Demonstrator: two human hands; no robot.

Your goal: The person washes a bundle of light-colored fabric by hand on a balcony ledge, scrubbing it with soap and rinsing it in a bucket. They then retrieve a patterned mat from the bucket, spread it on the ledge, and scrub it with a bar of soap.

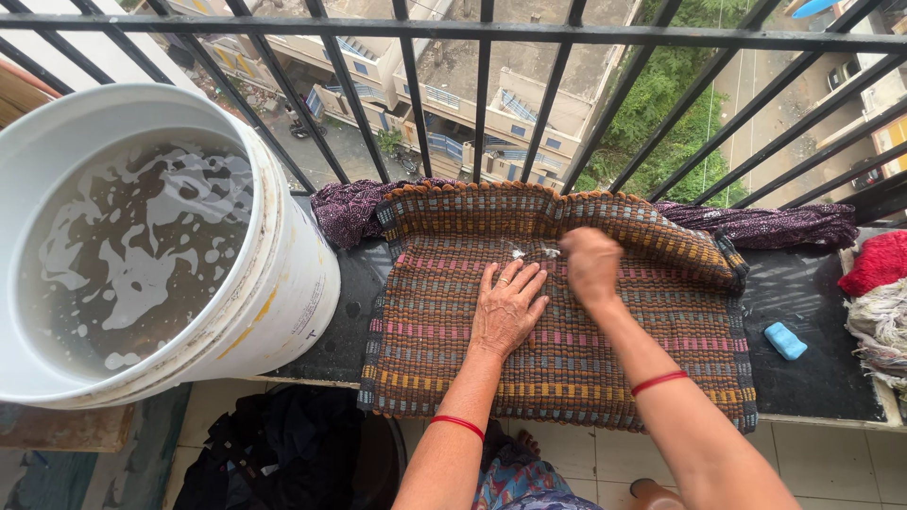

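Woven mat (pixel 557 312) covers the dark balcony ledge (pixel 812 321); left hand (pixel 507 307) fingers flat, right hand (pixel 590 264) fingers curled shut.

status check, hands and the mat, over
Left hand flat on woven mat. Right hand fisted, scrubbing mat. White bucket beside the mat, not touching either hand.

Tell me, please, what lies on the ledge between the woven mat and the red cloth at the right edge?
In the head view, a small blue soap bar lies on the dark ledge between the woven mat and the red cloth.
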